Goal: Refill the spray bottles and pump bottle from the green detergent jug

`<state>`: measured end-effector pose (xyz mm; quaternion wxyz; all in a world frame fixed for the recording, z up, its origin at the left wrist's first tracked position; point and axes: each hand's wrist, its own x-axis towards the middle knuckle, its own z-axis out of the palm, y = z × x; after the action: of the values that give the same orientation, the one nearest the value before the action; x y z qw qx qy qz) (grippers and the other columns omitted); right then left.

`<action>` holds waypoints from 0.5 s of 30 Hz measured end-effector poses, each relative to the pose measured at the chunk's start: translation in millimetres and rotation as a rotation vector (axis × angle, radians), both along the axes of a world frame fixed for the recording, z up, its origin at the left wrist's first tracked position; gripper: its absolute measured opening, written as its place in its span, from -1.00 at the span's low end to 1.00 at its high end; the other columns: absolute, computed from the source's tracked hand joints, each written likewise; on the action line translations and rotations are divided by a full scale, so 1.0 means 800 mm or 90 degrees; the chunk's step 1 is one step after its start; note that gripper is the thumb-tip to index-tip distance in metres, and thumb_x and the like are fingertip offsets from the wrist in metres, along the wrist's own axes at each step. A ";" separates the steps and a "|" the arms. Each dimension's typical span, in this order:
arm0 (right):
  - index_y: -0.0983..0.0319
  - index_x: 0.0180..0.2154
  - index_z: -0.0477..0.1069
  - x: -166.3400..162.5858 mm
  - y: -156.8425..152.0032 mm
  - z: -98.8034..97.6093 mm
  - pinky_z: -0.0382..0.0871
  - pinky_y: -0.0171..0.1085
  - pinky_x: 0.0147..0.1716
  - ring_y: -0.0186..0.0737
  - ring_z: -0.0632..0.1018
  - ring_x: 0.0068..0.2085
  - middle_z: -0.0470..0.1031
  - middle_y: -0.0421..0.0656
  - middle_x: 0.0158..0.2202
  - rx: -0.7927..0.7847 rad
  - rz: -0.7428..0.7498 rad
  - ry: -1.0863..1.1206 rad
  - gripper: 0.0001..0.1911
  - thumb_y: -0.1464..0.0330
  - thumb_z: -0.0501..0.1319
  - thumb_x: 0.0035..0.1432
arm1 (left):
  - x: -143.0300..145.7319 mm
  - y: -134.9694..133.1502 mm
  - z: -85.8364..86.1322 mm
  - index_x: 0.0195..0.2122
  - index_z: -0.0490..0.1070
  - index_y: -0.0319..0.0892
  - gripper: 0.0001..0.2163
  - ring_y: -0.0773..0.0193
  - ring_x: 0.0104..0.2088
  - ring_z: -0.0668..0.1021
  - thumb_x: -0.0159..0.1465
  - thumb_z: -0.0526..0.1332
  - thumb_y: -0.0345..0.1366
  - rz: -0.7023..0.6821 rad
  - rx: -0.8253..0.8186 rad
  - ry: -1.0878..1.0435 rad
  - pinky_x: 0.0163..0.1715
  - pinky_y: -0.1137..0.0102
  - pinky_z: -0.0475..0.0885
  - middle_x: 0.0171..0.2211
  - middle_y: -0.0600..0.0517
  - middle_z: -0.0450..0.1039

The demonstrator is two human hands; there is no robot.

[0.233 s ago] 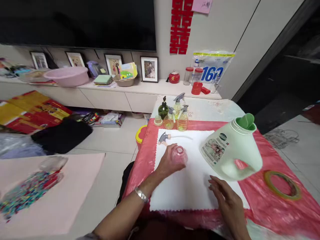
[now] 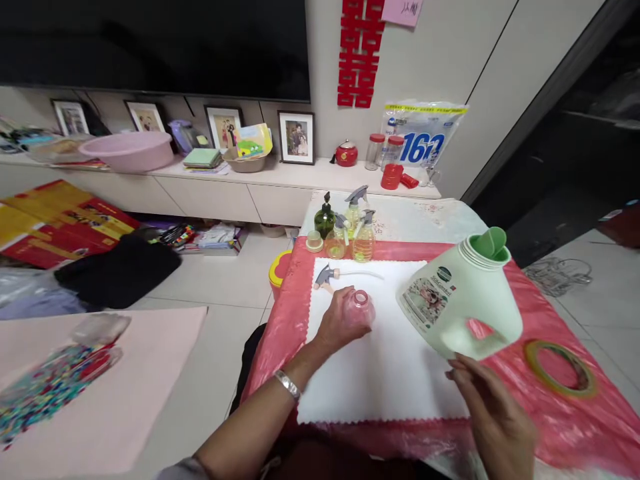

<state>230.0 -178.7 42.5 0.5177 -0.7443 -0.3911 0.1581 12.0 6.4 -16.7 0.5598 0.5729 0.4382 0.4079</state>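
Note:
My left hand (image 2: 336, 327) is closed round a small clear pink bottle (image 2: 361, 308), which stands open-mouthed on a white cloth (image 2: 380, 380). A grey spray head (image 2: 327, 275) with its tube lies on the cloth just beyond it. A big pale-green detergent jug (image 2: 465, 293) with an open green spout stands tilted at the cloth's right edge. My right hand (image 2: 493, 413) is below the jug, fingers apart and stretched toward its handle. The fingertips are at the jug's lower edge and hold nothing.
A red plastic cover (image 2: 550, 413) lies over the table, with a tape ring (image 2: 560, 368) at the right. Several spray bottles (image 2: 363, 243) and a dark green pump bottle (image 2: 325, 220) stand at the back. A bag of coloured beads (image 2: 55, 380) lies at the left.
My right hand has moved to the right, from over the white cloth to just under the jug's handle. The left hand and pink bottle have stayed put.

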 end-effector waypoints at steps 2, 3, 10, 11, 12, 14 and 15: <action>0.24 -0.09 0.55 0.004 0.000 0.019 0.56 -0.17 -0.06 -0.18 0.62 -0.24 0.61 -0.10 -0.18 0.072 -0.094 0.046 -0.54 0.14 0.41 0.00 | -0.001 -0.001 -0.003 0.22 0.18 -0.05 -0.12 -0.11 0.20 0.45 -0.16 0.50 -0.26 -0.024 0.046 0.046 0.20 0.01 0.35 0.19 -0.14 0.36; 0.24 -0.10 0.55 0.007 0.002 0.028 0.53 -0.14 0.00 -0.19 0.61 -0.23 0.60 -0.11 -0.19 0.112 -0.143 0.067 -0.55 0.17 0.44 -0.03 | -0.002 -0.001 -0.004 0.23 0.15 -0.05 -0.13 -0.10 0.21 0.44 -0.13 0.49 -0.25 -0.033 0.064 0.062 0.19 0.02 0.37 0.19 -0.14 0.35; 0.24 0.00 0.52 0.037 0.038 0.062 0.30 0.14 0.22 -0.04 0.56 -0.05 0.55 -0.07 -0.04 0.165 -0.206 0.045 -0.37 0.13 0.48 -0.13 | -0.003 -0.001 -0.006 0.23 0.12 -0.02 -0.15 -0.11 0.18 0.47 -0.10 0.46 -0.26 -0.029 0.100 0.115 0.13 0.02 0.41 0.17 -0.14 0.36; 0.23 0.04 0.50 0.040 0.042 0.062 0.31 0.16 0.21 -0.02 0.56 -0.04 0.54 -0.07 -0.01 0.140 -0.185 0.048 -0.31 0.11 0.48 -0.14 | -0.003 0.000 -0.006 0.23 0.12 -0.02 -0.15 -0.11 0.18 0.47 -0.10 0.46 -0.25 -0.028 0.101 0.117 0.14 0.01 0.41 0.18 -0.14 0.35; 0.22 0.07 0.49 0.043 0.046 0.061 0.32 0.17 0.20 0.00 0.56 -0.03 0.54 -0.06 0.01 0.116 -0.168 0.057 -0.26 0.09 0.48 -0.16 | -0.003 0.000 -0.007 0.23 0.12 -0.01 -0.15 -0.11 0.18 0.47 -0.10 0.47 -0.24 -0.028 0.102 0.119 0.14 0.00 0.41 0.18 -0.14 0.34; 0.20 0.10 0.47 0.047 0.052 0.057 0.31 0.15 0.21 0.01 0.55 0.00 0.53 -0.07 0.03 0.092 -0.144 0.086 -0.21 0.08 0.49 -0.20 | -0.004 0.000 -0.007 0.22 0.12 0.00 -0.14 -0.11 0.18 0.47 -0.10 0.48 -0.22 -0.030 0.102 0.120 0.14 0.00 0.41 0.19 -0.13 0.33; 0.20 0.09 0.47 0.049 0.054 0.053 0.30 0.13 0.22 0.00 0.54 0.01 0.54 -0.08 0.02 0.090 -0.138 0.103 -0.20 0.09 0.50 -0.22 | -0.004 0.000 -0.006 0.22 0.12 0.00 -0.14 -0.11 0.18 0.47 -0.11 0.48 -0.21 -0.032 0.102 0.120 0.13 0.00 0.42 0.20 -0.13 0.33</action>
<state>269.4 -135.1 85.3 0.6126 -0.7287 -0.2756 0.1333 9.0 6.4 -21.7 0.4788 0.6623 0.4405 0.3716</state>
